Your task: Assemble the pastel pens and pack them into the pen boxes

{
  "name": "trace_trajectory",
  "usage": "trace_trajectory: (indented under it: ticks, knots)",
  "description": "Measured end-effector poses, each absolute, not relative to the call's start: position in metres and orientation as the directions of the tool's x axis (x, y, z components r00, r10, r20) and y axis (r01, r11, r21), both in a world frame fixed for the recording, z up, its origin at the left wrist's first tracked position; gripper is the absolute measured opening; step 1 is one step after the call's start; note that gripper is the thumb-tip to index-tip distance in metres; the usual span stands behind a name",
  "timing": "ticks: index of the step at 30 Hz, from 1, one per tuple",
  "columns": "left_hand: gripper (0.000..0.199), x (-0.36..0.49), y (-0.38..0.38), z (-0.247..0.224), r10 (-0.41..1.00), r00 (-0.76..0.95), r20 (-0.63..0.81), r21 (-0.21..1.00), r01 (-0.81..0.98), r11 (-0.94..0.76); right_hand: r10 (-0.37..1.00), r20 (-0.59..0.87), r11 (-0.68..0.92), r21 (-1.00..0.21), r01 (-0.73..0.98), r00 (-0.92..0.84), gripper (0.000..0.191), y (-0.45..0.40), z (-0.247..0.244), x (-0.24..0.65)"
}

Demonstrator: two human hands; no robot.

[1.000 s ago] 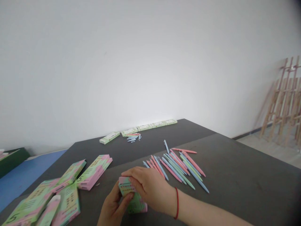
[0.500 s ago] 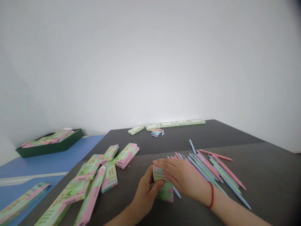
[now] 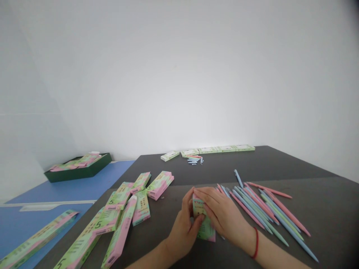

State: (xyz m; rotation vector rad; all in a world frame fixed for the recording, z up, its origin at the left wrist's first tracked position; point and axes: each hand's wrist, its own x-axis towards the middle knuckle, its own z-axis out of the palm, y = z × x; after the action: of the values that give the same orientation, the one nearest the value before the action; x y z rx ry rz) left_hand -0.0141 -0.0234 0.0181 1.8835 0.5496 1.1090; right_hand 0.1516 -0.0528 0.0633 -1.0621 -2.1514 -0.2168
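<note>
Pink-green box (image 3: 206, 229), near center, roughly upright: left hand (image 3: 185, 224) has fingers closed round it; right hand (image 3: 223, 215) cups the top, grip unclear, likely steadying. Pens (image 3: 261, 206) right, other boxes (image 3: 108, 220) left, probably for easy reach.

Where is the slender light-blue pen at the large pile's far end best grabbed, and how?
Probably its far half, pinched from above across both long sides: the slender light-blue pen is straight, that half clear of the other pens.
</note>
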Motion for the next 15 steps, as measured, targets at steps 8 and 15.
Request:
trace_trajectory:
  ticks: [8, 15]
  knots:
    - [0.036, -0.027, 0.024, 0.033, 0.844, 0.341, 0.413, 0.679, 0.502, -0.535, 0.710, 0.657, 0.513, -0.235, 0.826, -0.254, 0.057, -0.054, 0.042, 0.149]
    - [0.029, -0.070, 0.067, 0.040, 0.924, 0.218, 0.316, 0.308, 0.897, -0.317, 0.768, 0.478, 0.578, -0.227, 0.784, -0.427, 0.046, -0.067, 0.021, 0.129]
